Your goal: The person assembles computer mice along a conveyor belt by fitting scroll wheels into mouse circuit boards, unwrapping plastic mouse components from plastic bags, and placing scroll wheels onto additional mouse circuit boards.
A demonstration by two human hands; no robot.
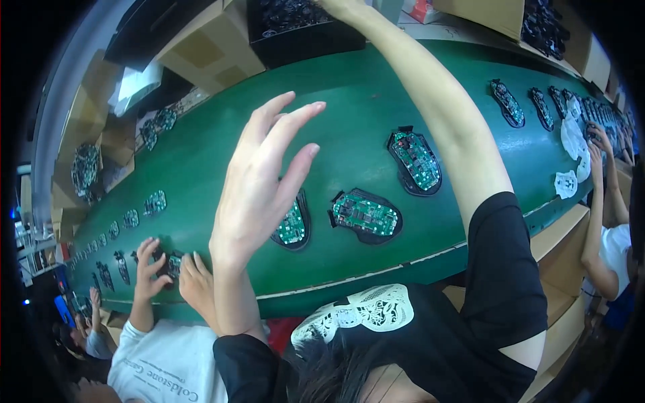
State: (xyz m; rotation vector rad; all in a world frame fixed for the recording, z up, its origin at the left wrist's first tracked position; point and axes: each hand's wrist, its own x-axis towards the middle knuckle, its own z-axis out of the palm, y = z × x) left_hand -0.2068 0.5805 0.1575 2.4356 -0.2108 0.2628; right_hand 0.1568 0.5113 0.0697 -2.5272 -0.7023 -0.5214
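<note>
My left hand [259,174] hovers over the green work surface, fingers stretched apart with nothing in them. Beneath it, a black shell with a green circuit board [292,225] is partly covered by the hand. To its right lies a second board in a black shell [367,215], and farther right a third such board [416,161]. My right arm stretches far forward to a black bin [302,40] of small dark parts. The right hand [340,7] is at the bin, cut off by the upper edge, its fingers out of sight.
Cardboard boxes [211,50] stand along the far side. More boards in shells [507,104] line the bench [336,87] at right; other boards [154,201] lie at left. A co-worker's hands [151,269] work close on my left; another person's arm [596,181] is at right.
</note>
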